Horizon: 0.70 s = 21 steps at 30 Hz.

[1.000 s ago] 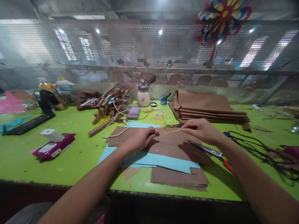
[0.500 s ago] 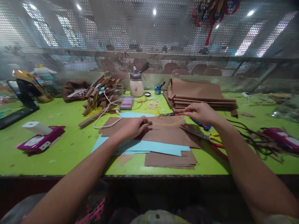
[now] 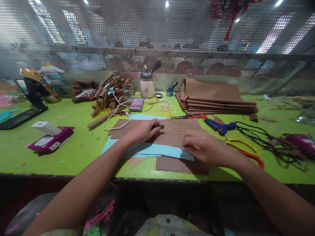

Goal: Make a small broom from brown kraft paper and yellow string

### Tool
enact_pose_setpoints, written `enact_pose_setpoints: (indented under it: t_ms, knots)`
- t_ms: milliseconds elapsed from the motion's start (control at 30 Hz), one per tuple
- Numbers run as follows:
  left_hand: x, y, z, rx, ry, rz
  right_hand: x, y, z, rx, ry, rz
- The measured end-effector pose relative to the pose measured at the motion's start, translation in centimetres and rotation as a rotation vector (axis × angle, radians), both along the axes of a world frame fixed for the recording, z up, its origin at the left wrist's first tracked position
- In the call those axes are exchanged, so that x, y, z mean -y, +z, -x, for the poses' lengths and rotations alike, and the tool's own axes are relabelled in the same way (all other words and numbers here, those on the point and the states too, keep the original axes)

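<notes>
My left hand rests over a brown paper sheet. Its thumb and fingers pinch a yellow thread near a small brown tip. My right hand is curled above the right end of a light blue paper strip; whether its closed fingers hold the thread, the paper or something else is hidden. Beyond the sheet lies a slim tool with red and black handles. Scissors with yellow and red handles lie beside my right wrist, their blades mostly covered by it.
A blue glue gun with a black cord lies at right. Folded brown paper is stacked behind. Rolled brown pieces with yellow thread, a white cable, a pale jug and a purple power strip stand leftward.
My right hand has let go of the red-and-black-handled tool, now lying behind the brown sheet, and has come down towards me to the blue strip. My left hand keeps its pinch.
</notes>
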<state>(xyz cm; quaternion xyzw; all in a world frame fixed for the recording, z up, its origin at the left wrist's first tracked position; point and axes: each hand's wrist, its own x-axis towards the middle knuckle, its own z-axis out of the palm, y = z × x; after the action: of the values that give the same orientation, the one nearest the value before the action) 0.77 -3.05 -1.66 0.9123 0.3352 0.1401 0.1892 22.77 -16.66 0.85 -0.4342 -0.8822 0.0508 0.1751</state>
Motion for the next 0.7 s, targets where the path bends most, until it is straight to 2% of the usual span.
enact_pose_setpoints:
  t_ms: [133,233,367,700]
  knots:
    - [0.1,0.0,-0.1,0.014,-0.048,-0.01,2.9,-1.1,0.4,0.147,0.008,0.067]
    - [0.1,-0.1,-0.2,0.02,-0.082,-0.01,4.7,-1.7,0.5,0.271,-0.015,0.008]
    - [0.0,-0.2,-0.3,0.008,-0.086,-0.013,5.6,-2.5,-0.2,0.388,-0.08,-0.093]
    - [-0.3,0.0,-0.3,-0.054,-0.063,0.014,6.9,-3.4,-2.9,0.4,-0.086,-0.186]
